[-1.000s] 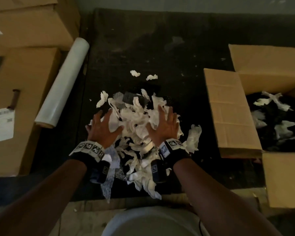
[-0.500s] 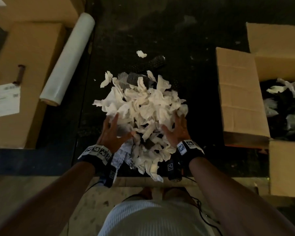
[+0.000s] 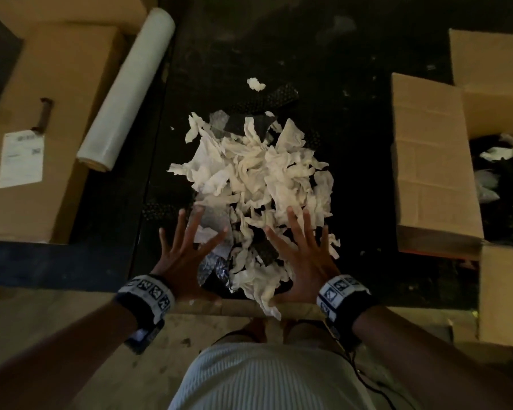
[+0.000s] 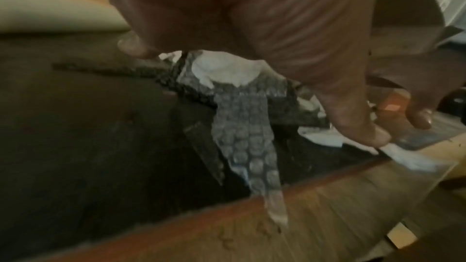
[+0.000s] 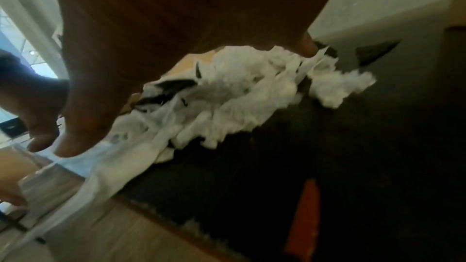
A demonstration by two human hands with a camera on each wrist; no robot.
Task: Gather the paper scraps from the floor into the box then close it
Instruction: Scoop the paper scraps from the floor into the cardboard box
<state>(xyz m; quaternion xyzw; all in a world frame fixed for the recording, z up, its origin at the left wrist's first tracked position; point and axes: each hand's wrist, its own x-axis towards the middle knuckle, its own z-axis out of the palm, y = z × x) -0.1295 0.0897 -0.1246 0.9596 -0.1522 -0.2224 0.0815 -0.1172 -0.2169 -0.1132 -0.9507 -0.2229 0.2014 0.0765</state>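
A big heap of white paper scraps, mixed with black and clear bubble-wrap pieces, is lifted off the dark mat between my two hands. My left hand presses its near left side and my right hand its near right side, fingers spread and straight. In the left wrist view a bubble-wrap strip dangles below my left hand. White scraps hang beside my right hand. The open cardboard box stands to the right with scraps inside. One small scrap lies on the mat beyond the heap.
A roll of clear film lies at the left against closed cardboard boxes. The black mat ends at a wooden floor by my legs. A black bubble-wrap piece lies near the stray scrap.
Both hands were pressed onto the heap on the floor, then scooped it up; the heap now hangs higher between my spread hands. One of two far scraps is no longer seen.
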